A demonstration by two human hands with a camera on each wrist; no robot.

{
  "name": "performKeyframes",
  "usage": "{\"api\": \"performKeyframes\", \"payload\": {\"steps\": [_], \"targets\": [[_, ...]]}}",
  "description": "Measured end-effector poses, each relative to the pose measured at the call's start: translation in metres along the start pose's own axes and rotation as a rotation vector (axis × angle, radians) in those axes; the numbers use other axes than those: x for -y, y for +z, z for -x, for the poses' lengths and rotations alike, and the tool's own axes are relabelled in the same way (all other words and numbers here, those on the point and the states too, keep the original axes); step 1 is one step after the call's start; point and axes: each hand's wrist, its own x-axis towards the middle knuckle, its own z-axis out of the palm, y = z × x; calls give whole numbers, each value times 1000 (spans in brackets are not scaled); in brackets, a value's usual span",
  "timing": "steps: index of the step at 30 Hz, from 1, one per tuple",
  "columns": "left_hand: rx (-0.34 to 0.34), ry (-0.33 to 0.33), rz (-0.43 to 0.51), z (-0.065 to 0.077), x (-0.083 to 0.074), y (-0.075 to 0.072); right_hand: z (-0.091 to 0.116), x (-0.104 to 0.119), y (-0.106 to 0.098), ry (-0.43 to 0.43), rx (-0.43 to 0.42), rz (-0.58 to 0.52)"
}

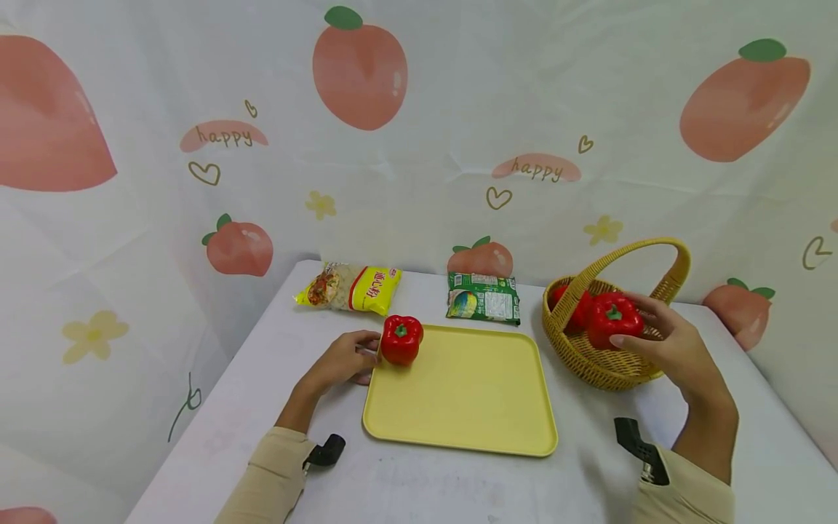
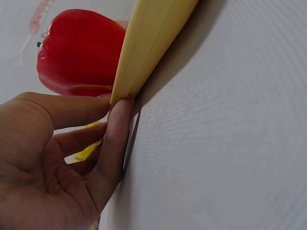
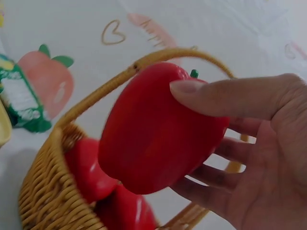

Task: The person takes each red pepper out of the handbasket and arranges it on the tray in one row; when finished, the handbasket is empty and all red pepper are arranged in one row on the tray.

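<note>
My right hand (image 1: 679,351) grips a red bell pepper (image 1: 609,331) with a green stem, thumb on one side and fingers on the other. It holds the pepper over a woven basket (image 1: 568,356) with an arched handle. Inside the basket, the right wrist view shows more red peppers (image 3: 88,167). At the left, my left hand (image 1: 343,358) pinches the rim of a yellow tray (image 1: 465,393) between thumb and fingers. Another red bell pepper (image 1: 401,342) sits upright in the tray's far left corner, close beside that hand.
Behind the tray on the white table lie a yellow and clear food bag (image 1: 356,289) and a green packet (image 1: 483,298). A white curtain (image 1: 419,167) printed with peaches hangs along the back. The basket stands just right of the tray.
</note>
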Motion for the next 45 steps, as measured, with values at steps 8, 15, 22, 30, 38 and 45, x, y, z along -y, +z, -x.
{"api": "performKeyframes", "payload": {"steps": [8, 15, 22, 30, 38, 45], "targets": [[-4, 5, -13, 0, 0, 0, 8, 19, -1, -57, 1, -15], [-7, 6, -18, 1, -2, 0, 3, 36, 18, -171, 1, -43], [-4, -2, -8, 0, 0, 0, -9, 47, 41, -207, 37, -7], [2, -6, 0, 0, -1, -1, -19, 58, 64, -196, 126, -51], [3, -15, -2, 0, -1, 0, -31, 57, 92, -205, 190, -68], [4, -10, -2, 0, -1, -1, -34, 61, 112, -187, 221, -130]]}}
